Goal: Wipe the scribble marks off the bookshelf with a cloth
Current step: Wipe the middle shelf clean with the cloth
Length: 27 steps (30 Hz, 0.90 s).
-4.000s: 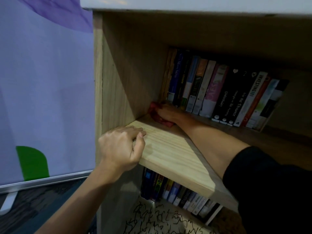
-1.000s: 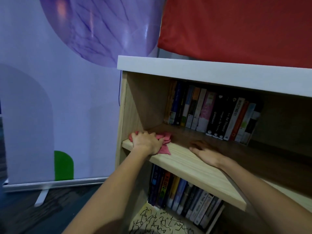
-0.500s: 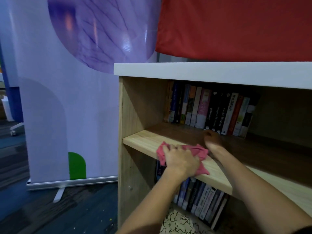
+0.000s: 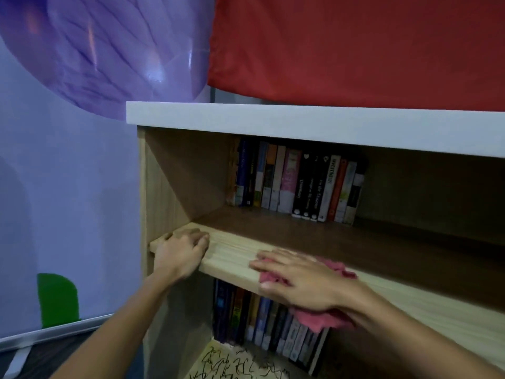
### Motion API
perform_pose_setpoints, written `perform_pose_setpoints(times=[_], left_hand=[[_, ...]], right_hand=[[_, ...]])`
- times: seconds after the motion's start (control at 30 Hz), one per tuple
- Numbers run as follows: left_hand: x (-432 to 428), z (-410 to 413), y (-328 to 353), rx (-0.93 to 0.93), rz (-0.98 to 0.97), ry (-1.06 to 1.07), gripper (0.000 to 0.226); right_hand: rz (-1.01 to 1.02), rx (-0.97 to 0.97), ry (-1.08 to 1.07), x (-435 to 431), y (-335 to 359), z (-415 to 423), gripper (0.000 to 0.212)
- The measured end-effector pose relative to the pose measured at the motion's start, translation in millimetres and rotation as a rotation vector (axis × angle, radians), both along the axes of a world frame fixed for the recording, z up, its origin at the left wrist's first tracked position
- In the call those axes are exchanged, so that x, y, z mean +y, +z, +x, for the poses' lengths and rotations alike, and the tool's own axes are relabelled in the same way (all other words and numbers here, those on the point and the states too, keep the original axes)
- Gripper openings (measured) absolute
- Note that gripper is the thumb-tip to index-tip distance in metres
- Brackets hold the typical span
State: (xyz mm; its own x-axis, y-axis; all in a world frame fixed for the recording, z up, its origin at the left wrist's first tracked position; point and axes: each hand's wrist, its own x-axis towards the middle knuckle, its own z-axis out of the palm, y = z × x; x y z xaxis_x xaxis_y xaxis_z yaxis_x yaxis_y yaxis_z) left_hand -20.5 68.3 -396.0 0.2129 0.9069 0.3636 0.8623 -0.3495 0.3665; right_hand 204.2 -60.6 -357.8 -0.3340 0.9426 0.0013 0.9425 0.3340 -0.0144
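The wooden bookshelf [image 4: 232, 258] has a pale middle board. My right hand [image 4: 297, 280] lies flat with straight fingers on a pink cloth [image 4: 317, 322], pressing it onto the front edge of that board; part of the cloth hangs over the edge. My left hand [image 4: 177, 253] grips the left front corner of the same board, fingers curled on top. Black scribble marks [image 4: 235, 365] cover the lower board at the bottom of the view. No marks show on the middle board.
A row of upright books [image 4: 295, 181] stands at the back of the middle board, and more books [image 4: 267, 321] stand below it. A white top [image 4: 300, 124] caps the shelf, with red fabric [image 4: 355, 47] above. A purple banner [image 4: 68, 160] stands on the left.
Half a second ago my left hand pressed the cloth and my right hand lay farther back. Now the cloth is under my right hand, and my left hand has moved to the shelf's left corner.
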Motion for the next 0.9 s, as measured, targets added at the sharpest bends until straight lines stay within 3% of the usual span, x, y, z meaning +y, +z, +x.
perform_pose_setpoints(times=[0.07,0.13,0.2,0.23,0.3,0.43,0.53,0.6,0.67,0.77,0.9], left_hand=[[3,0,-2,-0.007,0.045,-0.003,0.040],[8,2,-4,-0.001,0.062,0.012,0.040],[9,5,-7,-0.019,0.078,0.021,0.041],[10,5,-7,-0.032,0.093,0.022,0.043],[9,5,-6,-0.034,0.102,0.019,0.054],[7,3,-5,-0.007,0.084,-0.019,0.044],[6,-5,-4,0.034,0.074,-0.097,0.050],[9,-15,-7,0.031,0.121,-0.129,0.063],[12,-22,-16,-0.033,0.268,-0.155,0.067],[18,-18,-29,-0.144,0.484,-0.170,0.060],[22,-12,-31,-0.182,0.595,-0.149,0.049]], right_hand=[[-0.133,0.110,-0.243,-4,8,50,0.061],[-0.114,0.188,-0.568,2,7,110,0.068],[0.088,0.318,-0.824,23,-5,160,0.046],[0.163,0.286,-0.876,35,-8,164,0.035],[0.156,0.214,-0.878,65,-7,132,0.022],[0.025,0.165,-0.488,104,-8,10,0.055],[-0.010,0.121,-0.188,61,1,-44,0.057],[-0.036,0.172,-0.100,22,4,-29,0.056],[-0.020,0.217,-0.188,-7,5,17,0.049],[0.036,0.387,-0.603,-15,1,101,0.022],[0.237,0.386,-0.960,42,-4,121,0.036]])
